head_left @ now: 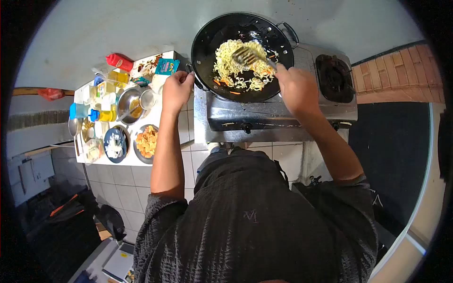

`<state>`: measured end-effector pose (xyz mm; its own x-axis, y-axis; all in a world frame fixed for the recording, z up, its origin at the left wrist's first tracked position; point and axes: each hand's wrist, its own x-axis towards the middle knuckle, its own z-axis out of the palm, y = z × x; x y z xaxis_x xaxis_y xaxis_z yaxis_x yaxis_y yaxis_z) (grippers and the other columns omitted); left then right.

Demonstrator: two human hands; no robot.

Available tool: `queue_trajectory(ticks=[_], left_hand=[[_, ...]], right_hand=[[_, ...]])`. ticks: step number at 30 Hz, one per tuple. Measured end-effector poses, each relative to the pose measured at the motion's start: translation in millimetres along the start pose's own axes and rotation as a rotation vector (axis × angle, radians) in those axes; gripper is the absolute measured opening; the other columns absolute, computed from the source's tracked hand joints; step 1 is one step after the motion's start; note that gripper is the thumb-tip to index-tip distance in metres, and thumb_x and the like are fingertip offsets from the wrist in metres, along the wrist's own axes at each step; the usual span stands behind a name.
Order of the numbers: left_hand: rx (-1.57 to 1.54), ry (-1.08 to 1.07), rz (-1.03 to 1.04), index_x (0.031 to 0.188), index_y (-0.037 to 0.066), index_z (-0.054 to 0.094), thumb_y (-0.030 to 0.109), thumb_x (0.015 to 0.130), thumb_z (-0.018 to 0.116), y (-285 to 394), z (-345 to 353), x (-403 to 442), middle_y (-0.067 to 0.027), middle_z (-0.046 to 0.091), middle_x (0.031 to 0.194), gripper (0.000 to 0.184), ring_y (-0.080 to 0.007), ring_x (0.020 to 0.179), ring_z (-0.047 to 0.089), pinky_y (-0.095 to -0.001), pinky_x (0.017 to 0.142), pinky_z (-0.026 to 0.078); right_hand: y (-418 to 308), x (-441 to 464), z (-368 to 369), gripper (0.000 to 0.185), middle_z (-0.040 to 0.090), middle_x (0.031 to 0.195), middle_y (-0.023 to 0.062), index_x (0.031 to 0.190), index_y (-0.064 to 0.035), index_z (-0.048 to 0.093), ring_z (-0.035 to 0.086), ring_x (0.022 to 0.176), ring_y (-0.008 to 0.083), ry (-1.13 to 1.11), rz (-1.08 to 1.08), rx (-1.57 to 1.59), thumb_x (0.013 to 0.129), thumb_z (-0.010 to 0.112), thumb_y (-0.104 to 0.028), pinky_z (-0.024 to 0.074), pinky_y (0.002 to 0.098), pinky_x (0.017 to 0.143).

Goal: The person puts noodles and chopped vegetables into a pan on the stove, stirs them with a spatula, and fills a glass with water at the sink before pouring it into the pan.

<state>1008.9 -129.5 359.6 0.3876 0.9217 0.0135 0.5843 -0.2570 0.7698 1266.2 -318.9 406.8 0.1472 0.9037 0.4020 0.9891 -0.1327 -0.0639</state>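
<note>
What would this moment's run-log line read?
left hand: at wok handle | right hand: gripping slotted spatula | wok: on stove, noodle-like food inside

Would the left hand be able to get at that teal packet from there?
Probably yes: the teal packet lies close by the left hand, with nothing seen between them. But the hand seems to hold the wok handle, so it would likely have to let go first.

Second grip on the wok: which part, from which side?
Likely the free loop handle at the wok's far right rim, approached from the right: it juts outward, away from the food. The left hand is at the opposite handle.
</note>
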Motion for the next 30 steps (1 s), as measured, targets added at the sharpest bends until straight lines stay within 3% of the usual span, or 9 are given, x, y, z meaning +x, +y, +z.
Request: queue_trajectory(ticks=[9, 15, 18, 19, 21, 22, 25, 26, 30], left_hand=[[0.048, 0.079, 0.025, 0.089, -0.003, 0.067, 0.032, 0.091, 0.06, 15, 1, -17, -0.0114, 0.061, 0.063, 0.035, -0.0177, 0.056, 0.056, -0.0319, 0.057, 0.044], [-0.018, 0.126, -0.061, 0.091, -0.003, 0.067, 0.035, 0.093, 0.059, 3, -16, -41, -0.0097, 0.061, 0.065, 0.039, -0.0134, 0.06, 0.053, -0.0296, 0.059, 0.044], [-0.088, 0.185, -0.065, 0.088, -0.002, 0.065, 0.032, 0.091, 0.063, -6, -28, -55, -0.0032, 0.057, 0.062, 0.034, -0.0099, 0.058, 0.048, -0.0286, 0.055, 0.041], [-0.085, 0.196, -0.077, 0.088, -0.002, 0.065, 0.032, 0.091, 0.063, -12, -33, -57, -0.0032, 0.057, 0.062, 0.034, -0.0099, 0.058, 0.048, -0.0286, 0.055, 0.041], [-0.141, 0.215, -0.134, 0.088, -0.001, 0.061, 0.028, 0.089, 0.067, -23, -44, -63, -0.0006, 0.053, 0.06, 0.029, -0.0076, 0.056, 0.045, -0.0258, 0.052, 0.038], [-0.181, 0.258, -0.148, 0.088, 0.002, 0.058, 0.022, 0.086, 0.07, -24, -48, -67, 0.0034, 0.047, 0.059, 0.024, -0.0051, 0.054, 0.039, -0.0231, 0.049, 0.032], [-0.202, 0.285, -0.137, 0.084, 0.003, 0.058, 0.02, 0.085, 0.071, -50, -65, -76, 0.0059, 0.044, 0.059, 0.021, -0.004, 0.054, 0.035, -0.0224, 0.048, 0.028], [-0.218, 0.274, -0.172, 0.078, 0.004, 0.059, 0.018, 0.083, 0.074, -58, -72, -81, 0.0078, 0.041, 0.059, 0.02, -0.003, 0.054, 0.032, -0.0216, 0.048, 0.025], [-0.253, 0.261, -0.24, 0.073, 0.004, 0.059, 0.018, 0.081, 0.076, -86, -108, -97, 0.0082, 0.04, 0.056, 0.023, -0.0028, 0.052, 0.032, -0.0218, 0.047, 0.025]], right_hand=[[14, -14, 14, 0.034, 0.056, 0.077, 0.0113, 0.113, -0.0047, 0.062, 0.058, 0.075, 0.029, 0.036, 0.003, -0.051, 0.079, 0.062, -0.01, 0.0448, 0.0408, 0.065], [3, -60, 16, 0.048, 0.059, 0.08, 0.0125, 0.13, -0.0054, 0.05, 0.059, 0.074, 0.0321, -0.035, -0.005, 0.095, 0.085, 0.062, -0.014, 0.0456, 0.0446, 0.069], [-8, -64, 1, 0.055, 0.066, 0.09, 0.0196, 0.135, -0.002, 0.042, 0.064, 0.085, 0.0374, -0.357, 0.355, 0.34, 0.086, 0.062, -0.016, 0.0485, 0.0466, 0.073], [-13, -63, -5, 0.055, 0.066, 0.09, 0.0196, 0.135, -0.002, 0.042, 0.064, 0.085, 0.0374, -0.364, 0.341, 0.345, 0.086, 0.062, -0.016, 0.0485, 0.0466, 0.073], [-21, -60, -9, 0.052, 0.066, 0.088, 0.0185, 0.132, -0.0009, 0.045, 0.065, 0.084, 0.0359, -0.268, 0.433, 0.4, 0.086, 0.063, -0.016, 0.0499, 0.0442, 0.071], [-16, -60, 6, 0.041, 0.066, 0.084, 0.0156, 0.12, 0.0008, 0.054, 0.065, 0.077, 0.0325, 0.044, 0.229, 0.249, 0.084, 0.067, -0.015, 0.0497, 0.0398, 0.066], [-19, -38, 6, 0.031, 0.066, 0.083, 0.0111, 0.105, -0.0001, 0.062, 0.064, 0.072, 0.0288, 0.196, 0.252, 0.201, 0.08, 0.073, -0.015, 0.0487, 0.0352, 0.064], [-22, -29, 7, 0.023, 0.067, 0.079, 0.0075, 0.089, -0.0031, 0.067, 0.063, 0.067, 0.0209, 0.195, 0.341, 0.328, 0.075, 0.079, -0.017, 0.0473, 0.0306, 0.061], [-61, 8, -8, 0.018, 0.068, 0.072, 0.0071, 0.081, -0.0073, 0.072, 0.063, 0.064, 0.0101, 0.099, 0.565, 0.409, 0.077, 0.079, -0.024, 0.0475, 0.0278, 0.06]])
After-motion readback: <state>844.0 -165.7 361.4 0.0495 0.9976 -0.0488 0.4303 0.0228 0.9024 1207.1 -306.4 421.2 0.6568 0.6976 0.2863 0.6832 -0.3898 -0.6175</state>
